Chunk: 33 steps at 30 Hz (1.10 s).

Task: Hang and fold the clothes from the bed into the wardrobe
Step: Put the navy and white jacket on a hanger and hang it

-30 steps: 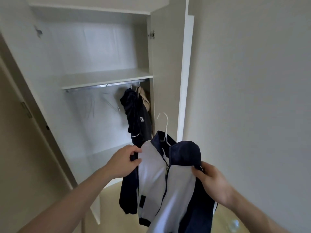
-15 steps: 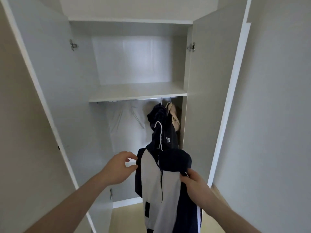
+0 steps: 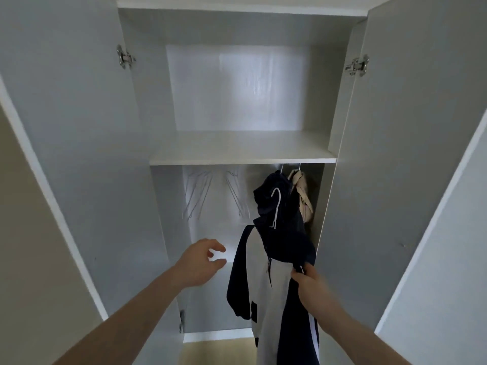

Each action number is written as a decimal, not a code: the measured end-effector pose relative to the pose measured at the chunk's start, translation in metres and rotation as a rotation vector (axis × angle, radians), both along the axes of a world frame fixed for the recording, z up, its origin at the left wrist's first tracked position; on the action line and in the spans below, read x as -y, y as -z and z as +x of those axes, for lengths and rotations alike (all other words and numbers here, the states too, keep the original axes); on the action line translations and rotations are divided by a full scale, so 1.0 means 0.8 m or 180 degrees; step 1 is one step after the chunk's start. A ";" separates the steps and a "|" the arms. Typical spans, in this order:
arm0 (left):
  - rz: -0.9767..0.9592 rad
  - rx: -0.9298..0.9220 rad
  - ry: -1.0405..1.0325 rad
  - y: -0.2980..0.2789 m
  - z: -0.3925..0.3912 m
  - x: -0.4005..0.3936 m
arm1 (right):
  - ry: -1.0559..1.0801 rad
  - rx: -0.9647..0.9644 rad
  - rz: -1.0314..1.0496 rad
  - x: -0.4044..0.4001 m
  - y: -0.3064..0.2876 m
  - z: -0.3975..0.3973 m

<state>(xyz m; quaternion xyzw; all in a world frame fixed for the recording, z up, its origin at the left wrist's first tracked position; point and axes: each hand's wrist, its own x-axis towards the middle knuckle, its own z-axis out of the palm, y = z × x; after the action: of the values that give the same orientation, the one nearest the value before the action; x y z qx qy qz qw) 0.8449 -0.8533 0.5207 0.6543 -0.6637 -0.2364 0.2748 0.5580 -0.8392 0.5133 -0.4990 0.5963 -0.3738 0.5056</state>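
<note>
A navy and white zip jacket (image 3: 263, 285) hangs from a white hanger (image 3: 276, 206) whose hook rises free below the shelf, off the rail. My right hand (image 3: 312, 288) is shut on the jacket's right shoulder and holds it up inside the white wardrobe (image 3: 237, 156). My left hand (image 3: 200, 262) floats open to the left of the jacket, touching nothing. Behind the hook, a dark navy garment (image 3: 271, 193) and a beige garment (image 3: 303, 196) hang at the right end under the shelf.
Both wardrobe doors (image 3: 66, 154) stand open at left and right. Several bare wire hangers (image 3: 197, 193) hang at the left of the rail space. The shelf above holds nothing. Wooden floor (image 3: 218, 351) shows below.
I have stepped closer and face the wardrobe squarely. My left hand has let go of the jacket and opened. My right hand has lifted the jacket further in, toward the hanging clothes.
</note>
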 end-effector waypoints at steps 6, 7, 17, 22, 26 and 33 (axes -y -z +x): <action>0.0242 -0.0160 0.0045 0.012 0.035 0.127 | 0.0270 0.0098 0.0035 0.089 0.005 0.038; 0.0288 -0.0202 0.0062 0.014 0.040 0.148 | 0.0298 0.0055 0.0029 0.101 0.006 0.043; 0.0506 -0.0429 0.0110 0.036 0.036 0.320 | 0.0440 -0.0295 0.0159 0.204 0.014 0.073; 0.0648 -0.0783 0.0015 0.056 0.013 0.396 | 0.0335 -0.0273 0.0307 0.255 0.025 0.077; 0.0759 -0.0853 -0.0019 0.069 -0.002 0.459 | 0.0142 -0.0168 0.0433 0.295 0.036 0.071; 0.0874 -0.0953 -0.0126 0.103 -0.015 0.557 | -0.0083 0.0034 0.0515 0.368 0.050 0.063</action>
<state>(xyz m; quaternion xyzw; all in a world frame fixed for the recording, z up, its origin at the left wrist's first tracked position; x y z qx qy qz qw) 0.8333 -1.2991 0.4381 0.6561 -0.5640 -0.4139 0.2832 0.6085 -1.1338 0.4731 -0.4622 0.6153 -0.3205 0.5523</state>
